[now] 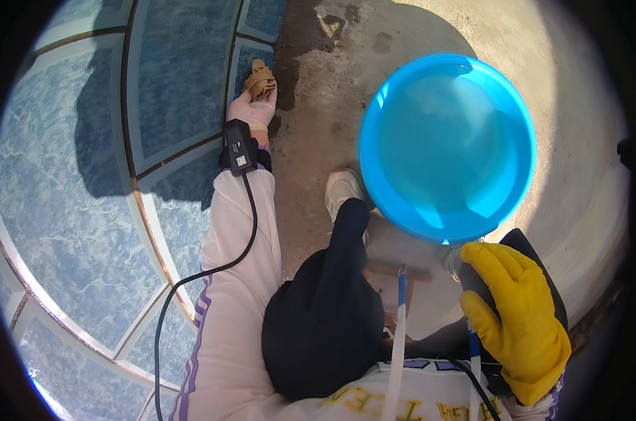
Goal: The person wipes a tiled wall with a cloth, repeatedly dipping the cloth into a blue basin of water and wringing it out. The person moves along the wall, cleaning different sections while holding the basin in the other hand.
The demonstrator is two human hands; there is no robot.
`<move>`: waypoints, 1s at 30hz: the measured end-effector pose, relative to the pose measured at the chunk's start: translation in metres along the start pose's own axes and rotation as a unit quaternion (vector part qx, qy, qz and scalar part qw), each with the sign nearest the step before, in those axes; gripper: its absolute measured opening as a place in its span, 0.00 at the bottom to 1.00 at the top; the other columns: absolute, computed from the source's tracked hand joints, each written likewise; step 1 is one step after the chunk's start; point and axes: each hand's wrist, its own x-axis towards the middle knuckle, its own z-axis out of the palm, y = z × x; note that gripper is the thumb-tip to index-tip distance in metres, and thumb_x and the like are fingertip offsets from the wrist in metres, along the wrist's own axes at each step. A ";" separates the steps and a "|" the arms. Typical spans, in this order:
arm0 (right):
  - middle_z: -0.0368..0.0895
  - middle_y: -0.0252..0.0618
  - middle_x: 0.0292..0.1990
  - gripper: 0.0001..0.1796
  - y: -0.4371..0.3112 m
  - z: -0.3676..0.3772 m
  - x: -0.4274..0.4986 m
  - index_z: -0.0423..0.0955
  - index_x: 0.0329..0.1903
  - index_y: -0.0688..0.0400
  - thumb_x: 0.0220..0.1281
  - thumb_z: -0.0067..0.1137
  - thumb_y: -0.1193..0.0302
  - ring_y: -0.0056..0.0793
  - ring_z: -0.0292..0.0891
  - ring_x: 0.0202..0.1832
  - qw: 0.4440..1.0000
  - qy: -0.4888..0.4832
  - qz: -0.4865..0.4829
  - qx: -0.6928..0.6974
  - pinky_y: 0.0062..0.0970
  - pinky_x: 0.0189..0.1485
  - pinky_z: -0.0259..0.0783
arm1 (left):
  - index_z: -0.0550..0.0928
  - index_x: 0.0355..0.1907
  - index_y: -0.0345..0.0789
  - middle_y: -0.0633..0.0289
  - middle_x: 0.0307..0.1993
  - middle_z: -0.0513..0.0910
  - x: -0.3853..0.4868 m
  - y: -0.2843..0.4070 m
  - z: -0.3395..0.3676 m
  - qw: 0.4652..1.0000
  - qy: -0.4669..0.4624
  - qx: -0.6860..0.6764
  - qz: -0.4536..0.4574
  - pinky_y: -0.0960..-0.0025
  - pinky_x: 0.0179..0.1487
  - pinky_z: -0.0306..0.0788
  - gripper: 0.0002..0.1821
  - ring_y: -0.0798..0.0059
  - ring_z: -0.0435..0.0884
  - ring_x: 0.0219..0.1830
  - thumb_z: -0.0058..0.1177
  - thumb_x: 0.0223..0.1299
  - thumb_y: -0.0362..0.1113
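Note:
My left hand (251, 111), in a thin pale glove, grips a crumpled tan cloth (260, 82). The cloth is at the lower edge of a wall of blue marbled tiles (178, 79), close to the concrete floor (310, 131). My right hand (518, 310) wears a yellow rubber glove and rests over my right knee. Nothing is in it, and the thumb stands apart from the fingers. Just beyond that hand is a round blue plastic basin (369, 152) holding cloudy water (439, 137).
A black device (240, 147) is strapped to my left wrist, its cable (212, 271) running back along the arm. My shoe (344, 189) is beside the basin. A white strap (397, 347) hangs before me above a wooden piece (410, 273). Damp patches darken the floor along the wall.

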 end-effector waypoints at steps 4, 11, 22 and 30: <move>0.79 0.49 0.54 0.25 0.000 -0.003 0.004 0.73 0.60 0.58 0.61 0.64 0.67 0.51 0.75 0.55 1.000 -0.005 -0.005 0.012 0.43 0.61 0.67 | 0.66 0.67 0.30 0.50 0.66 0.70 0.002 -0.008 0.011 0.997 -0.009 0.067 0.026 0.46 0.72 0.60 0.21 0.53 0.69 0.67 0.30 0.79 0.36; 0.79 0.49 0.53 0.25 0.003 -0.008 0.004 0.73 0.60 0.57 0.61 0.64 0.66 0.50 0.74 0.55 1.000 -0.015 -0.008 0.017 0.44 0.61 0.67 | 0.67 0.66 0.29 0.49 0.67 0.70 -0.043 0.011 -0.050 0.997 0.020 0.058 0.052 0.46 0.72 0.62 0.21 0.52 0.68 0.68 0.31 0.78 0.36; 0.78 0.48 0.54 0.26 0.004 -0.009 -0.007 0.73 0.61 0.57 0.62 0.64 0.65 0.50 0.73 0.56 0.999 -0.018 0.000 0.030 0.44 0.62 0.66 | 0.64 0.68 0.30 0.53 0.68 0.67 0.027 -0.014 -0.009 0.915 -0.088 0.374 0.123 0.51 0.74 0.58 0.22 0.58 0.66 0.70 0.31 0.78 0.35; 0.78 0.44 0.54 0.24 -0.006 -0.011 -0.005 0.75 0.58 0.57 0.59 0.65 0.68 0.47 0.73 0.56 1.000 -0.018 0.006 0.021 0.39 0.60 0.68 | 0.67 0.66 0.31 0.52 0.66 0.71 -0.022 0.000 -0.061 0.990 0.085 0.089 0.065 0.50 0.73 0.59 0.20 0.55 0.68 0.69 0.30 0.79 0.36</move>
